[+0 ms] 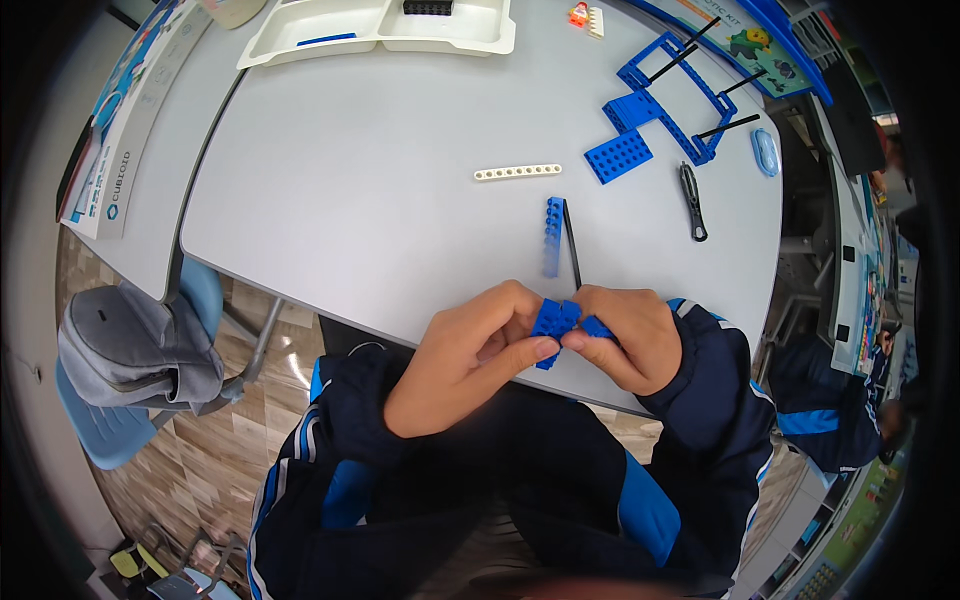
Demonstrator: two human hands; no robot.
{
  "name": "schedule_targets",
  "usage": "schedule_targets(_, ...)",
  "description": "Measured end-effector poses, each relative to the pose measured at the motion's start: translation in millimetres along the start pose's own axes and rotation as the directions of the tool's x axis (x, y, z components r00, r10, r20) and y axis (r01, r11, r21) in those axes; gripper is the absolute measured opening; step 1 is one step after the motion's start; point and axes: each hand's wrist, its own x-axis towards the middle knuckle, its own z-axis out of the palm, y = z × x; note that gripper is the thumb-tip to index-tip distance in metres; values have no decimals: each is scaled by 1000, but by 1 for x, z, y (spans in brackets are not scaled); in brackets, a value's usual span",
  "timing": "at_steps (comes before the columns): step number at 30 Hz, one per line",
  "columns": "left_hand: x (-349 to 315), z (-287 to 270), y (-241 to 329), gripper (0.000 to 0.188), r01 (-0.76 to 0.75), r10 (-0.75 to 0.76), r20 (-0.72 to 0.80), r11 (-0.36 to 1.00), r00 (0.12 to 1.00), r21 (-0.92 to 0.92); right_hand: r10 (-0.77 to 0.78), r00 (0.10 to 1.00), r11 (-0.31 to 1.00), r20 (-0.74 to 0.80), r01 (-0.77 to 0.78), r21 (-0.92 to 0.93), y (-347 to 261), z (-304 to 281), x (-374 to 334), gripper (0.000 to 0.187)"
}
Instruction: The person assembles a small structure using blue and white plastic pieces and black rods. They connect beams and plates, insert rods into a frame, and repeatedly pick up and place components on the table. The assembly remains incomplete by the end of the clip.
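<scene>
Close together at the table's near edge, both my hands are closed around small blue building bricks (553, 318). My left hand (468, 358) pinches them between thumb and fingers from the left. From the right, my right hand (634, 338) grips the same cluster, with a blue piece (597, 328) showing between its thumb and fingers. How the bricks join is partly hidden by my fingers. Just beyond lie a long blue studded beam (553, 238) and a thin black rod (572, 245), side by side. Farther off is a white beam with holes (518, 173).
At the far right rests a blue frame assembly (695, 125) with black rods sticking out. Near it lie a black tool (692, 202) and a light-blue oval item (765, 152). A white compartment tray (450, 42) stands at the back. Left are a box (130, 150) and a grey backpack (140, 345).
</scene>
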Motion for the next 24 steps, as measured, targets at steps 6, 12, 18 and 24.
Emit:
schedule_targets(6,1,0,-2,18,55,-55,2,998,998,10,20,999,999,41,-22,50,2,1,-1,16)
schedule_targets(12,3,-4,0,19,25,-27,29,997,999,68,53,993,995,103,-61,78,1,-1,0,16)
schedule_targets(18,2,0,6,14,114,-115,24,992,993,53,64,993,996,99,-70,50,6,1,0,14)
schedule_targets(24,1,1,6,10,168,-166,31,981,986,-102,-1,998,1000,62,1,-1,8,5,0,13)
